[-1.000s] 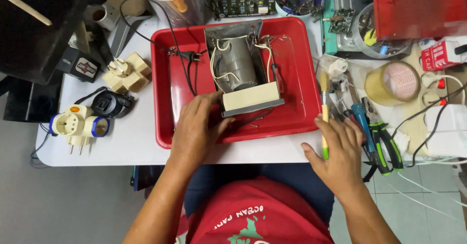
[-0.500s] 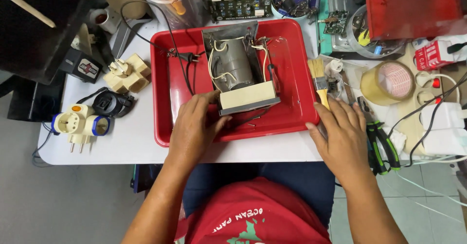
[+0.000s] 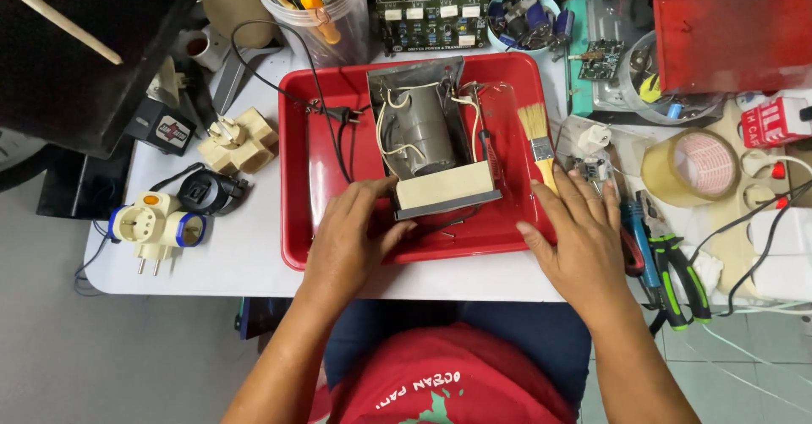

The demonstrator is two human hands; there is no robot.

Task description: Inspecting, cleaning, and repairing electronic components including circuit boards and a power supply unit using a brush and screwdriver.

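The red tray (image 3: 296, 196) sat at the middle of the white desk (image 3: 245, 255), its near rim just back from the desk's front edge. Inside the tray stood the transformer assembly (image 3: 427, 149), a grey metal frame with a dark wound core, white leads looped across it, and a cream-coloured block along its near side. The left hand (image 3: 351, 238) lay inside the tray at its near edge, fingers spread and loosely curved, the fingertips touching the left end of the cream block; the hand was not clamped around it. The right hand (image 3: 584, 238) rested palm-down over the tray's near right corner, fingers extended and slightly apart, covering the handle of the paintbrush (image 3: 534, 132). The brush's pale bristles pointed toward the far edge of the desk and lay along the tray's right rim; whether the fingers were gripping the handle or merely lying on it could not be determined. A black cable (image 3: 326, 124) ran into the tray from the far left. Near the desk's left edge lay a white multi-plug adapter (image 3: 152, 225) and a beige adapter (image 3: 241, 141). Toward the right edge lay green-handled pliers (image 3: 681, 276) and a roll of tape (image 3: 689, 166).
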